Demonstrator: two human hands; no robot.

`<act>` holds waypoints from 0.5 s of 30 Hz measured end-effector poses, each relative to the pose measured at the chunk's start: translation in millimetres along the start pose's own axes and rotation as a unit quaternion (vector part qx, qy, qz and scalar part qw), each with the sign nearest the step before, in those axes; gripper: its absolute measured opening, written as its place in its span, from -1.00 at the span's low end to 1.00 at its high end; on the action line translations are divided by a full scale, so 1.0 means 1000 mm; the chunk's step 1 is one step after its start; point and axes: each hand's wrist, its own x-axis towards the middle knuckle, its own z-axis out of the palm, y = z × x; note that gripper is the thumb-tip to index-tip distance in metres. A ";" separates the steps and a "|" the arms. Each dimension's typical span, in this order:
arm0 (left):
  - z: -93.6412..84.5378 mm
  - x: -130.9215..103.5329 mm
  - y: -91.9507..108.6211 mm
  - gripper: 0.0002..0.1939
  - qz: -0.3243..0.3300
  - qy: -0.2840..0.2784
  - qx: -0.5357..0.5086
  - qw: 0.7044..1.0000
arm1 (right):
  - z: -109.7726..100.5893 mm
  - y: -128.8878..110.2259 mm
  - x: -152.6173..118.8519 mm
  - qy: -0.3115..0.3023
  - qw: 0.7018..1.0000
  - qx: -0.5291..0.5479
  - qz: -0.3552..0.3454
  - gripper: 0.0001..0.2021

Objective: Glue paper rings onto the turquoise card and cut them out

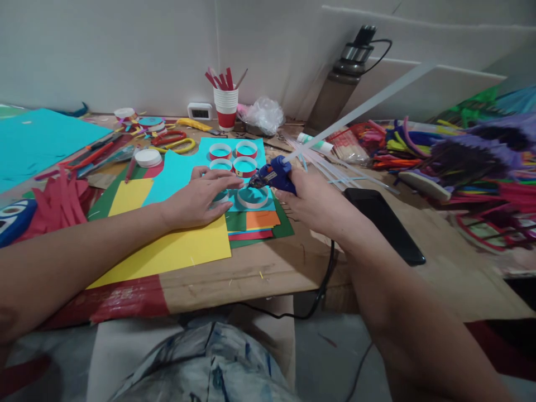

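Note:
My right hand (312, 201) is wrapped round a blue hot glue gun (274, 174), with a long translucent glue stick (368, 106) jutting from its back. Its nozzle points left, over the white paper ring (239, 199) at the front right of the group. My left hand (205, 195) lies with fingers stretched out across the blue paper (173, 176), partly covering another ring (221, 196). The fingertips come close to the nozzle; whether they touch a ring I cannot tell. Several more rings, some red outside, stand behind, among them one ring (245, 166) just beyond the gun.
Yellow paper (180, 251) lies under my left forearm. A black phone (383, 223) is right of my right hand, and a cable (330, 273) hangs over the table edge. Behind stand a paper cup (226, 109) and a bottle (335, 89). Scissors (178, 146) lie left; pipe cleaners (402, 142) right.

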 end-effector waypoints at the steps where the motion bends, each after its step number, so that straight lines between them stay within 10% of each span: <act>1: 0.000 0.000 0.000 -0.53 -0.002 0.000 0.000 1.000 | 0.000 -0.001 0.000 -0.005 1.000 0.002 0.005 -0.75; 15: 0.003 -0.003 -0.002 -0.43 -0.012 0.016 0.003 1.000 | 0.008 -0.002 0.002 -0.019 0.999 0.046 0.005 -0.75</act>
